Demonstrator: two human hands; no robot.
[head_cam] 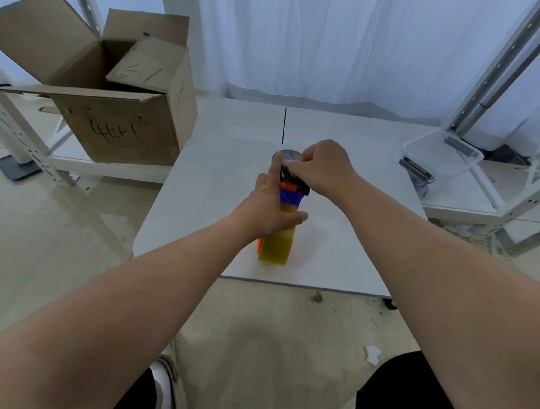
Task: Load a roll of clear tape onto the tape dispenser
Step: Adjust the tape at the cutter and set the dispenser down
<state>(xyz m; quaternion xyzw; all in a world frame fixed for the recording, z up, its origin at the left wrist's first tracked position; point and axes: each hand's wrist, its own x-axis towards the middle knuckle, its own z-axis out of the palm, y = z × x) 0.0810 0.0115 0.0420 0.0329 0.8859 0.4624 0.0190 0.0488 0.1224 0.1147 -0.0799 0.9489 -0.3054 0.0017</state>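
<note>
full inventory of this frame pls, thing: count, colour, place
tape dispenser: 1, blue and orange with dark front end, table centre, under both hands
tape roll: 1, yellowish clear, near end of dispenser
table: 1, white, centre
cardboard box: 1, brown, open, left, marker writing on side
plastic bin: 1, clear, low shelf on the right
metal racking: white-grey uprights, left and right
curtain: white, behind the table
left hand: 1, gripping dispenser body and roll
right hand: 1, pinching at dispenser front end
</note>
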